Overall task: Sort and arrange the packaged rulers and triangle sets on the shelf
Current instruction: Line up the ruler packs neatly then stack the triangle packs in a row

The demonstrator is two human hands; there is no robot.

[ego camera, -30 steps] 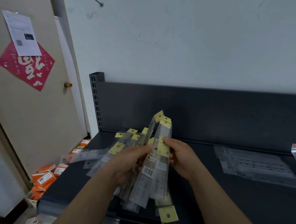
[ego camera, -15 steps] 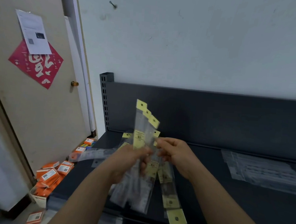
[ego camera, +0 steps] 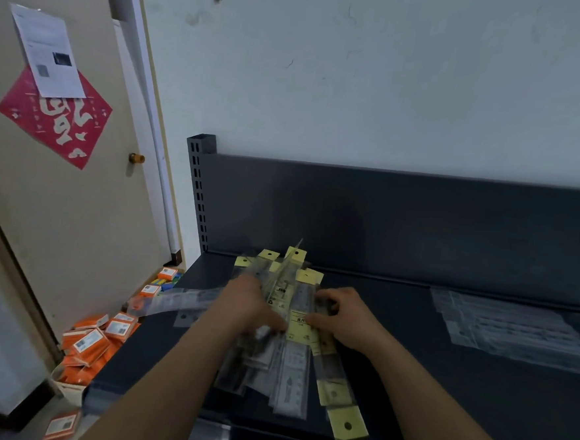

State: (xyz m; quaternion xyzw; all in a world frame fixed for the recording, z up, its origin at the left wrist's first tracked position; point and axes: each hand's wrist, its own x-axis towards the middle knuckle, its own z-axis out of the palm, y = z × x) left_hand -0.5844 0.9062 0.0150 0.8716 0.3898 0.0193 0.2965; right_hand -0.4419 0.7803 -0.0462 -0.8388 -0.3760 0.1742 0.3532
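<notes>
Your left hand [ego camera: 251, 306] curls its fingers over the left side of the bundle of packaged rulers [ego camera: 294, 364], though blur hides the exact grip. Your right hand [ego camera: 343, 321] pinches the right side, thumb on a yellow label [ego camera: 294, 328]. The bundle sits between both hands, low over the dark shelf [ego camera: 509, 407], left of its middle. Print on the label is too small to read. Yellow header cards [ego camera: 295, 254], each with a punched hole, cap the packs at both ends. The bundle's long axis runs from the shelf's front edge toward the back panel, loosely fanned. One loose ruler pack [ego camera: 173, 302] lies crosswise just left of your left hand, and flat clear packs [ego camera: 514, 330] lie well apart on the right.
</notes>
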